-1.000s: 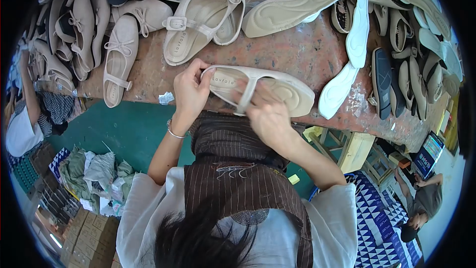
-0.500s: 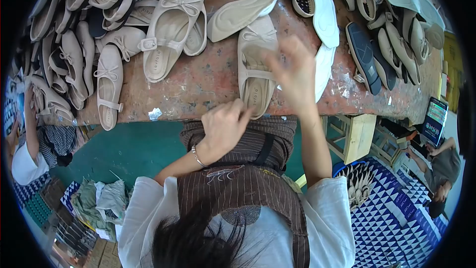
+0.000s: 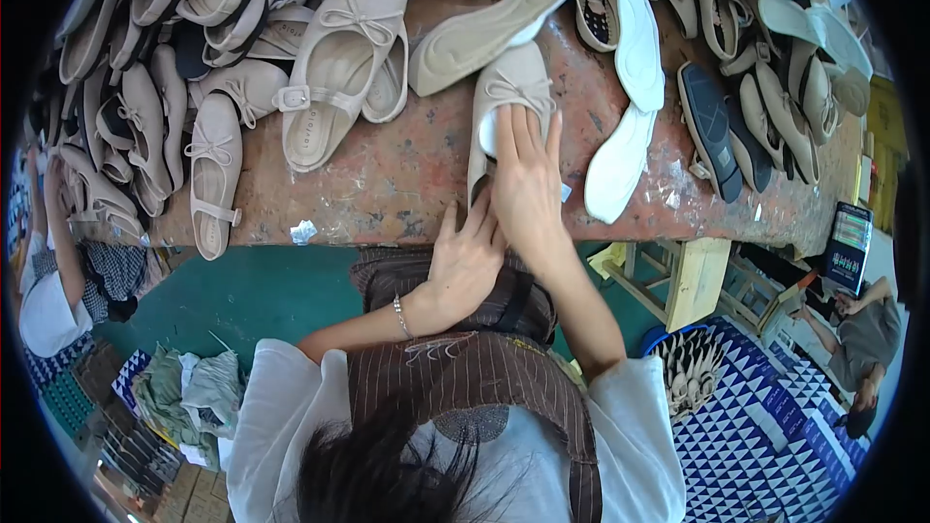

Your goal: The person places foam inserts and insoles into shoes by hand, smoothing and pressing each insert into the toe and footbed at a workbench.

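Note:
A beige bow-front shoe lies on the worn table, toe pointing away from me. Its opening is mostly covered by my right hand, whose fingers reach into it, held together. Between those fingers and the shoe's left rim shows a white piece; its kind is hard to make out. My left hand has its fingers closed at the heel end, against the shoe. Just past the toe rests a beige insole-like sole. White insoles lie to the right of the shoe.
Piled beige shoes crowd the left, with a single strap shoe at the front edge. More shoes and a dark-soled one are at right. A person is at far right, another at far left.
My right hand, blurred before, has come down and left into the shoe's opening. The white piece now shows there. My left hand moved slightly right and down. A white insole's near end swung left.

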Demonstrator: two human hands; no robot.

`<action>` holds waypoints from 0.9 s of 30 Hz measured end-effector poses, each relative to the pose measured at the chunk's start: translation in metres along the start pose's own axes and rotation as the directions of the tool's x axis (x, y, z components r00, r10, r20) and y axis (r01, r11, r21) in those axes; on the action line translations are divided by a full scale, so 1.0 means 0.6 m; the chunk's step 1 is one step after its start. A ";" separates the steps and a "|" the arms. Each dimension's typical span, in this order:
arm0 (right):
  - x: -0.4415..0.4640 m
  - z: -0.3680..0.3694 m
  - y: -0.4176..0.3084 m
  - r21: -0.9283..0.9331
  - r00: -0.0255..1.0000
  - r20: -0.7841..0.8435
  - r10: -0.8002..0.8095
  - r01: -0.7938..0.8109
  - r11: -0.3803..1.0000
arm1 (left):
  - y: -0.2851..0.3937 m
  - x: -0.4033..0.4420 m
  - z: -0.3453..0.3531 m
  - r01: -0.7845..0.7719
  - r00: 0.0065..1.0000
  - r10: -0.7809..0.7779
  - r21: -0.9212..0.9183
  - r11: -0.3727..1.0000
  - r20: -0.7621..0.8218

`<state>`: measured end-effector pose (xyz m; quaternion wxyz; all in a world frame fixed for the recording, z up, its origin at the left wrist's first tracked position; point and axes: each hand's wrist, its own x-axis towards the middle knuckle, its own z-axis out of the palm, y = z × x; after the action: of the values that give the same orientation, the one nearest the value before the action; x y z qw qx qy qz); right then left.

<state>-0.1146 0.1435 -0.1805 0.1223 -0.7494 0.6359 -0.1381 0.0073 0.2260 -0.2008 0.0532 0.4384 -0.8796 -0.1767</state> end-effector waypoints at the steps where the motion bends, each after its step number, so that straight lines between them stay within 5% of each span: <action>1: -0.033 0.019 -0.002 -0.038 0.992 -0.120 -0.032 0.028 0.999 | -0.001 -0.001 0.000 -0.001 1.000 0.000 -0.052 0.999 -0.014; 3: -0.045 0.042 0.006 -0.063 0.962 -0.261 -0.082 0.068 0.996 | 0.000 0.009 -0.007 0.026 0.998 -0.030 -0.063 0.998 -0.052; 6: 0.035 -0.001 0.004 0.048 0.971 0.204 0.127 -0.139 0.989 | 0.003 0.009 -0.021 -0.001 1.000 0.000 -0.085 0.996 -0.017; 7: 0.041 -0.004 0.002 0.073 0.961 0.237 0.141 -0.162 0.984 | 0.000 0.010 -0.023 -0.007 1.000 0.007 -0.085 0.996 0.004; 10: -0.035 0.025 -0.004 -0.068 0.971 -0.239 -0.023 0.007 0.998 | -0.002 0.005 -0.013 -0.013 0.998 0.002 -0.150 0.989 -0.070; 14: -0.005 -0.007 -0.010 0.117 0.997 -0.075 0.036 -0.027 0.993 | -0.002 0.010 -0.020 -0.021 1.000 0.022 -0.108 0.994 0.008; 15: 0.026 -0.002 0.012 0.040 0.964 0.223 0.142 -0.155 0.987 | -0.002 0.011 -0.027 -0.028 0.998 0.032 -0.072 0.997 0.062; 18: 0.003 0.039 0.008 -0.127 0.974 -0.225 -0.019 -0.010 0.992 | -0.009 0.008 -0.026 -0.048 0.999 0.045 -0.172 0.984 -0.021; 20: 0.006 0.042 0.013 -0.291 0.962 -0.265 -0.068 -0.013 0.957 | -0.008 0.010 -0.023 -0.037 0.998 0.029 -0.156 0.987 -0.049; 22: 0.028 0.033 0.025 -0.199 0.985 -0.169 -0.019 -0.015 0.980 | -0.004 0.014 -0.028 -0.028 0.998 0.017 -0.180 0.983 -0.068; 23: 0.046 0.021 0.021 -0.233 0.988 0.125 0.086 -0.055 0.971 | -0.009 0.013 -0.029 -0.077 0.996 0.073 -0.073 0.994 -0.048; 26: 0.049 0.046 0.026 -0.210 0.989 0.111 0.095 -0.070 0.975 | -0.004 0.021 -0.026 -0.020 0.991 -0.004 -0.180 0.983 -0.132; 27: 0.043 0.049 0.032 -0.208 1.000 -0.003 0.008 -0.008 0.978 | -0.001 0.028 -0.020 -0.003 0.979 -0.039 -0.204 0.979 -0.201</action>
<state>-0.1178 0.1154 -0.2133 0.0429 -0.7553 0.6500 -0.0712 0.0004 0.2092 -0.1911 0.1861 0.4542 -0.8429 -0.2203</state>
